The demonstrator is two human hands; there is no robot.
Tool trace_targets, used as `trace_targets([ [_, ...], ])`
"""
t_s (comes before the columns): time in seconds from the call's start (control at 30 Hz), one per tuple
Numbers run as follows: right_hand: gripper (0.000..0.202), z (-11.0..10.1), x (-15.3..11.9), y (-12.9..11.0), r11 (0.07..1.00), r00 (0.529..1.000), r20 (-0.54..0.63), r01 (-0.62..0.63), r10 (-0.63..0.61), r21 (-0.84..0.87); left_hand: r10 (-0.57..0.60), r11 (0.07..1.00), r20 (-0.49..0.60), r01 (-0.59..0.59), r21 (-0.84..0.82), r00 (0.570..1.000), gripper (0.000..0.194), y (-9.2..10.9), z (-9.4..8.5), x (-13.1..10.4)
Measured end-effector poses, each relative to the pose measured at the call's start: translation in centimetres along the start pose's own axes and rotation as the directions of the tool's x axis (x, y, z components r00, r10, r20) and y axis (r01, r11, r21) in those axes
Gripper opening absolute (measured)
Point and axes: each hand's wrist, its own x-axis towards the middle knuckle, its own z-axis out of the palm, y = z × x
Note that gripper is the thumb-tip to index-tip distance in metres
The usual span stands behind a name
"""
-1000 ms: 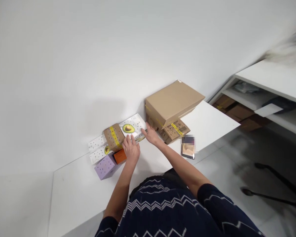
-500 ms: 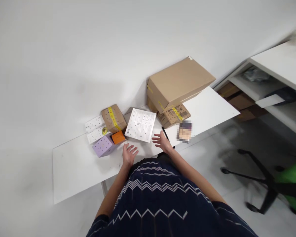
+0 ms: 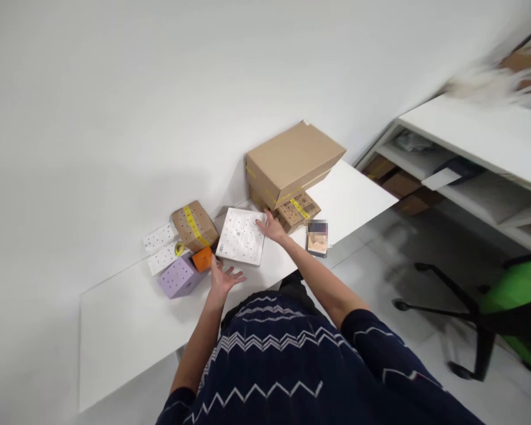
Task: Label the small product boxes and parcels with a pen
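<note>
A flat white box [image 3: 241, 236] with small dark marks lies on the white table [image 3: 128, 330]. My right hand [image 3: 271, 226] is at its upper right edge, fingers apart, the fingertips over or against the box; firm contact cannot be made out. Near the box's lower left corner, my left hand [image 3: 223, 277] is spread with nothing in it, close beside a small orange box [image 3: 202, 258]. Left of that stand a lilac box [image 3: 176, 277], a brown taped box [image 3: 194, 225] and two white spotted boxes [image 3: 160, 236].
A large brown carton [image 3: 296, 162] rests on smaller brown boxes [image 3: 298, 209] behind my right hand. A phone-like object [image 3: 317, 237], partly pixelated, lies at the table's front edge. White shelving [image 3: 478, 136] and a green chair [image 3: 522, 307] stand to the right.
My right hand has moved forward to the white box's upper right edge. My left hand has shifted slightly left, nearer the orange box. The camera view has also shifted.
</note>
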Motion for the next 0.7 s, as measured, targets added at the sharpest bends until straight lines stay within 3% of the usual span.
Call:
trace_targets([
  [0.13, 0.058, 0.6, 0.2, -0.9, 0.998, 0.999, 0.010, -0.033, 0.032, 0.060, -0.104, 0.994, -0.053, 0.102, -0.033, 0.993, 0.078, 1.4, 0.3, 1.4],
  [0.23, 0.054, 0.8, -1.4, 1.0, 0.982, 0.999, -0.038, -0.013, 0.021, 0.190, -0.080, 0.995, 0.033, 0.082, -0.053, 0.996, 0.048, 1.7, 0.0, 1.4],
  [0.4, 0.051, -0.1, -6.3, 4.8, 0.861, 0.998, -0.020, -0.043, 0.062, 0.507, -0.018, 1.000, 0.086, 0.018, -0.005, 0.996, 0.025, 0.7, -1.0, -1.7],
  [0.5, 0.052, -0.7, -8.6, 6.4, 0.739, 0.993, -0.021, -0.070, 0.113, 0.671, 0.108, 0.993, 0.126, -0.112, 0.023, 0.986, 0.020, 0.0, -0.8, -3.8],
  [0.6, 0.053, -0.8, -9.8, 7.7, 0.632, 0.983, -0.003, -0.115, 0.182, 0.766, 0.307, 0.944, 0.220, -0.326, 0.053, 0.926, 0.029, -0.3, 0.1, -5.2],
  [0.7, 0.048, -0.2, -10.9, 9.0, 0.646, 0.975, 0.019, -0.162, 0.223, 0.746, 0.490, 0.836, 0.326, -0.541, 0.086, 0.808, 0.051, -0.5, 0.9, -5.5],
])
